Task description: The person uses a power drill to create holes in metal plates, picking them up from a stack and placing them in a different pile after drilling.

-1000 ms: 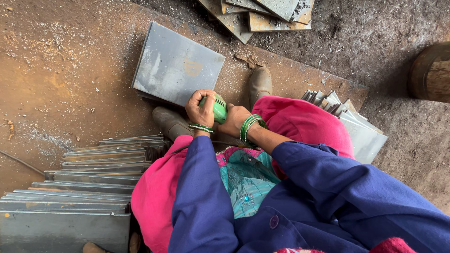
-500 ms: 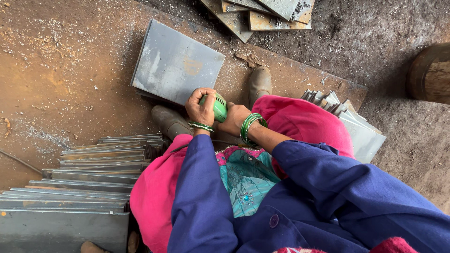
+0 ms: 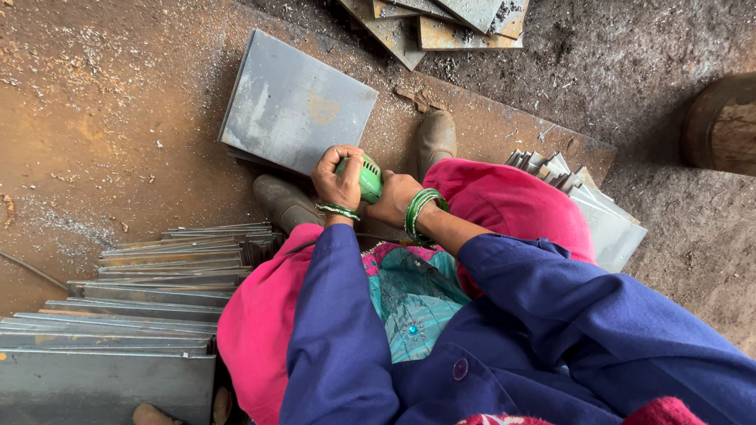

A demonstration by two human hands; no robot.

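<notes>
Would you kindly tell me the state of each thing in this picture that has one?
green tool: gripped in both hands, mostly hidden.
left hand: fingers closed round the tool.
right hand: closed on the tool.
grey metal plate: lying flat before the shoes.
stack of plates: fanned, overlapping, left of the knee.

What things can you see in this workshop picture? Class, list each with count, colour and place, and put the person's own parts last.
green tool: one, green, gripped in both hands
flat metal plate: one, grey, on floor ahead
fanned plates: many, grey, at left
upright plates: several, grey, right of the knee
rusty plates: several, grey-brown, top
log: one, brown, far right
shoes: two, brown
left hand: green bangles
right hand: green bangles
</notes>
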